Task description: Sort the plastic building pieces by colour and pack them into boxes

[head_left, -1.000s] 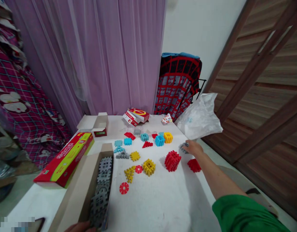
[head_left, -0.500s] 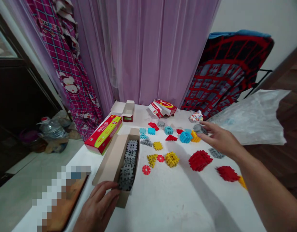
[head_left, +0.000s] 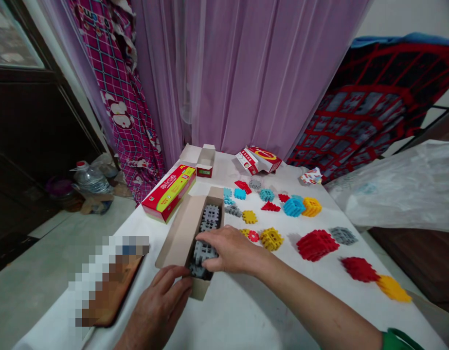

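Note:
An open cardboard box (head_left: 173, 228) lies lengthwise on the table, with grey interlocking plastic blocks (head_left: 211, 214) lined up inside. At its near end, my left hand (head_left: 160, 296) grips the edge with fingers close together. My right hand (head_left: 227, 250) is over the box, thumb and fingers closed around a stack of grey blocks (head_left: 204, 252) at the box's opening. Whether that stack touches the blocks below cannot be made out. Nearest my right forearm are a yellow block stack (head_left: 271, 239) and a small red notched disc (head_left: 253, 236).
Red blocks (head_left: 317, 244), blue blocks (head_left: 293, 207) and orange-yellow blocks (head_left: 394, 288) are spread over the right side of the white table. A red-and-yellow box (head_left: 169, 192) and a phone-like object (head_left: 118, 291) lie left. Behind stands an opened red carton (head_left: 259, 160); a plastic bag (head_left: 403, 184) is at right.
My right hand has come left from the far right of the table to the box, carrying the grey blocks. My left hand stays at the box's near end. The view has shifted slightly.

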Motion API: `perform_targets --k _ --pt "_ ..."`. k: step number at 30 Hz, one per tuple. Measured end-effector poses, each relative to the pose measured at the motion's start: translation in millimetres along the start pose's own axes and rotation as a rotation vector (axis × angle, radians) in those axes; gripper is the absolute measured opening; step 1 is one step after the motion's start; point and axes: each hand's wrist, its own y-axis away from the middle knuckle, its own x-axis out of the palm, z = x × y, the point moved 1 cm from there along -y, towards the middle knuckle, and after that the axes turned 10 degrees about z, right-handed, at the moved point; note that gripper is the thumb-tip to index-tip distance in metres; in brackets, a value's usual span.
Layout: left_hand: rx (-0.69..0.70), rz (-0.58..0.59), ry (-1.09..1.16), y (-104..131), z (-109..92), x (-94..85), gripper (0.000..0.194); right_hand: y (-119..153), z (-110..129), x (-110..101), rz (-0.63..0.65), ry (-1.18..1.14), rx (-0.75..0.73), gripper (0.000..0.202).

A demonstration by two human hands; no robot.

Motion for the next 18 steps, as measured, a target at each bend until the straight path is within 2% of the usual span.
perform_targets --k 6,9,12,15,18 --pt "-0.008 0.016 0.004 2.1 2.4 3.1 0.018 -6.5 3.2 11.3 0.084 0.041 -0.022 0.054" --pt "-0.014 0.033 0.004 4.3 3.2 3.5 0.018 -3.6 1.3 4.8 0.069 -0.011 -0.015 0.057" --pt "-0.012 0.027 -0.006 5.1 3.0 3.2 0.018 0.8 -7.4 -8.0 0.023 -0.049 0.053 0.058" --pt "-0.006 0.007 -0.014 4.1 2.4 3.0 0.018 0.1 -18.8 -15.8 0.002 -0.024 0.109 0.055" --pt "0.003 -0.006 -0.007 3.1 2.1 3.0 0.018 -6.2 -25.6 -15.1 -0.015 0.043 0.106 0.049"
